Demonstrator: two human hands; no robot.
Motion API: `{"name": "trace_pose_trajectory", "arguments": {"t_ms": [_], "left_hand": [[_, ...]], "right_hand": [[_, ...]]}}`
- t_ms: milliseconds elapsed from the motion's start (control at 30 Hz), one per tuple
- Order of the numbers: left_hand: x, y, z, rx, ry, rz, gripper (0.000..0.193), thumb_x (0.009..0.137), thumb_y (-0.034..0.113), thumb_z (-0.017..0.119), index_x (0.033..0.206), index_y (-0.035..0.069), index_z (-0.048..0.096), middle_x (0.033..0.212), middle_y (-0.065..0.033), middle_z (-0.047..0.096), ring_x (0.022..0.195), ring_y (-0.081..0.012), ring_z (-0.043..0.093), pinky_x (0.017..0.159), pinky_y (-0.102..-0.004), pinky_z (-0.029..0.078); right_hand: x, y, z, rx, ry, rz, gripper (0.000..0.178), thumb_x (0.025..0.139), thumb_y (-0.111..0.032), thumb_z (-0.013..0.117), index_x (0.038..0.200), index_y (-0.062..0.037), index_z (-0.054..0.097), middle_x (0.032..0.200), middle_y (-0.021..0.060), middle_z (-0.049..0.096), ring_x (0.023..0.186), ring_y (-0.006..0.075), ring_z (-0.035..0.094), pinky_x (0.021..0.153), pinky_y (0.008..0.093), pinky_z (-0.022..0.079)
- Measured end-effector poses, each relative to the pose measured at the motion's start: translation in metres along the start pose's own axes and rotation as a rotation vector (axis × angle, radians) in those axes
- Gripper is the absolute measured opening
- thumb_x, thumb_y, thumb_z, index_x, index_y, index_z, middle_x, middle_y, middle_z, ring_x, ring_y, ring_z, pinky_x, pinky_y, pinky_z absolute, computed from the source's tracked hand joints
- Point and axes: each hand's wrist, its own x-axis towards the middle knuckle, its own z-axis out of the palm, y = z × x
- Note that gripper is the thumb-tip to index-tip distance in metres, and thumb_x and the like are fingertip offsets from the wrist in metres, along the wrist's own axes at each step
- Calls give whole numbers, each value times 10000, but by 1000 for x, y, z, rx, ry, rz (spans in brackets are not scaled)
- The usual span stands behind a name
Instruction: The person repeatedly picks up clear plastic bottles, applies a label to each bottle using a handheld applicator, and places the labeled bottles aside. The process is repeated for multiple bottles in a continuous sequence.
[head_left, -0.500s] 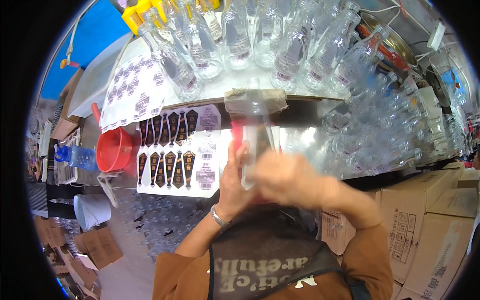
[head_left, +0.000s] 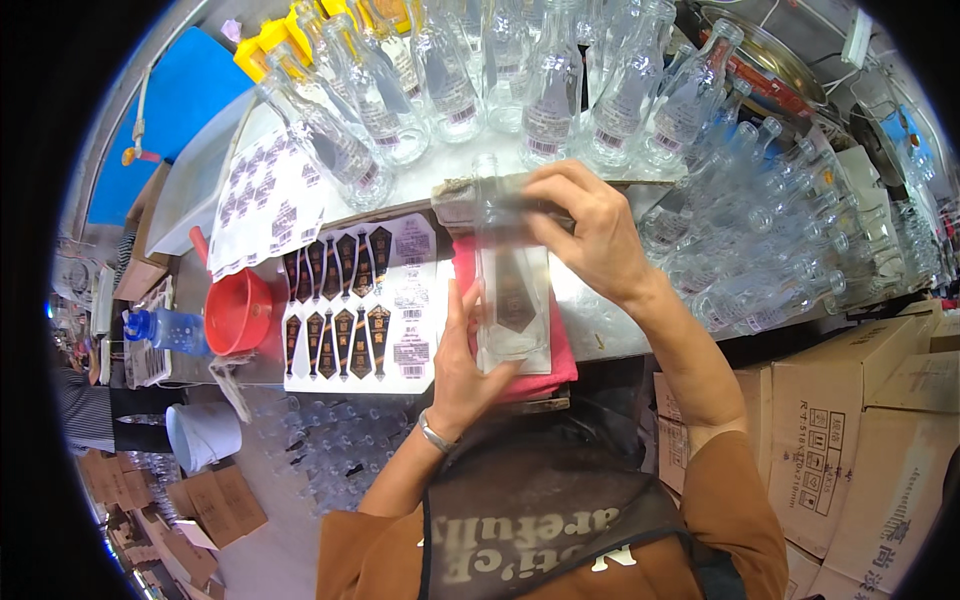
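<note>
A clear glass bottle (head_left: 497, 335) lies with its neck away from me on a pink cloth (head_left: 561, 350). A dark tie-shaped label (head_left: 516, 302) shows on or through its body. My left hand (head_left: 462, 368) holds the bottle's lower left side, thumb near the base and fingers along the glass. At the neck, my right hand (head_left: 585, 225) has its fingers and thumb bent around the right side; its fingertips are smeared by motion. The neck rests on a cloth-wrapped support (head_left: 455, 207). Left of the bottle lies a sheet of dark tie-shaped labels (head_left: 350, 365).
Several labelled bottles (head_left: 545, 135) stand along the raised shelf. More bottles (head_left: 740, 270) lie stacked at the right. A red basin (head_left: 238, 312) and a blue bottle (head_left: 170, 332) are on the left. Cardboard boxes (head_left: 820, 430) stand at lower right, a white bucket (head_left: 204, 437) at lower left.
My right hand has moved from the bottle's body up to its neck and off the label, which now shows more clearly. My left hand stays at the bottle's lower side.
</note>
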Motion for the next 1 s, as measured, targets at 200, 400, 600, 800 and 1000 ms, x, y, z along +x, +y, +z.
{"name": "trace_pose_trajectory", "arguments": {"t_ms": [200,400,600,800,1000], "left_hand": [[7,6,-1,223,67,183,1124,682,33,857,1576,-37,180,1531,-237,415,1262,-357,549,1024,-417,495],[8,10,-2,-13,51,58,1139,714,24,855,1590,-28,130,1551,-223,393,1342,-373,498,1059,-420,468],[17,24,-7,-510,-23,-156,1080,826,32,786,1611,15,45,1572,-228,371,1422,-320,428,1143,-412,402],[0,1,-1,102,24,33,902,744,21,787,1537,-3,358,1581,-230,368,1451,-349,399,1187,-423,337],[-5,-7,0,80,7,16,884,748,42,783,1529,-7,372,1581,-241,361,1452,-381,385,1185,-427,334]], "right_hand": [[-100,-31,-9,265,-357,-118,394,725,21,728,1110,-47,687,1066,139,690,974,338,660,869,391,543],[-111,-2,-10,686,-195,709,317,1060,-237,517,1177,11,675,927,52,713,912,135,647,810,257,499],[-102,-5,17,746,-342,744,465,1089,-352,449,1223,35,668,822,75,698,581,99,532,568,247,440],[-98,-38,4,173,-315,570,372,937,-253,656,1191,19,660,861,210,713,768,329,700,724,396,530],[-103,-45,13,-4,-284,468,359,914,-229,691,1190,-6,637,831,202,696,750,391,688,694,442,532]]}}
